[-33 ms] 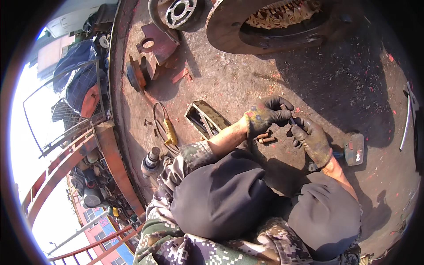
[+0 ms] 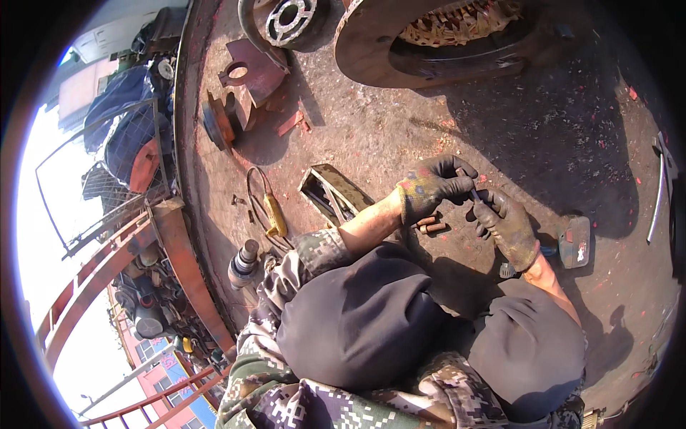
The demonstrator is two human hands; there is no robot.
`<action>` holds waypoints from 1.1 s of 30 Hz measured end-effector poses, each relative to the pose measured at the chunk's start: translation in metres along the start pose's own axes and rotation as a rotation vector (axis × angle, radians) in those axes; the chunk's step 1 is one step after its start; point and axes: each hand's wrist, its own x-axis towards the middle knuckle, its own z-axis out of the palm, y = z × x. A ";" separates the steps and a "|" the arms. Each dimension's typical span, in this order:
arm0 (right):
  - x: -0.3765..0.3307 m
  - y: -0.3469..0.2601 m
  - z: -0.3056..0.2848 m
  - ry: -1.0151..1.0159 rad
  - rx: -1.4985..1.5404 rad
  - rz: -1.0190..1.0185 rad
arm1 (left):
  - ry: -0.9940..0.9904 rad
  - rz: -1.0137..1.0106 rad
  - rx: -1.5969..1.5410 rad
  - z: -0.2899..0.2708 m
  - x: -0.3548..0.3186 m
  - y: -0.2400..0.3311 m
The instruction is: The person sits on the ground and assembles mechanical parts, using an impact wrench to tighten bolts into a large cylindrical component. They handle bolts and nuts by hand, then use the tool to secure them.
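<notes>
My left hand [image 2: 437,189], in a dark-coated work glove, is closed with its thumb and fingers pinching a small brownish cylinder [image 2: 464,174]. Opposite it, my right hand [image 2: 507,230], gloved alike, has its thumb and fingertips closed round a thin metal piece [image 2: 475,195] that meets the cylinder; its exact kind is too small to tell. Just below my left glove, a few copper-coloured cylinders [image 2: 432,227] lie on the worn ground. Left of my left forearm sits an open, narrow metal box [image 2: 336,189] with rod-like tools inside.
A yellow-handled tool with a cable [image 2: 274,217] and a dark cylindrical fitting [image 2: 245,259] lie at left. A cordless power tool [image 2: 574,243] rests beside my right wrist. Farther off are a large flanged steel ring [image 2: 364,53], a spoked wheel [image 2: 291,21] and a red-brown bracket [image 2: 254,75].
</notes>
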 end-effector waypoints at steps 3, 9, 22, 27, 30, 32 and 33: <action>0.007 -0.003 0.004 0.059 -0.049 0.004 | -0.036 0.032 -0.025 -0.009 0.014 -0.006; 0.016 -0.003 0.013 0.129 -0.033 0.085 | -0.036 -0.003 -0.035 -0.020 0.027 -0.009; 0.022 -0.005 0.027 0.260 -0.019 0.044 | -0.026 -0.016 0.006 -0.023 0.045 -0.010; 0.028 -0.004 0.034 0.282 -0.014 0.071 | -0.016 -0.016 0.022 -0.032 0.039 -0.005; 0.027 -0.008 0.040 0.298 -0.020 0.070 | -0.004 0.008 -0.019 -0.031 0.039 -0.007; 0.026 -0.011 0.042 0.308 -0.015 0.077 | -0.011 0.013 -0.039 -0.032 0.040 -0.010; 0.025 -0.011 0.041 0.333 -0.009 0.084 | -0.040 0.019 -0.049 -0.029 0.046 -0.010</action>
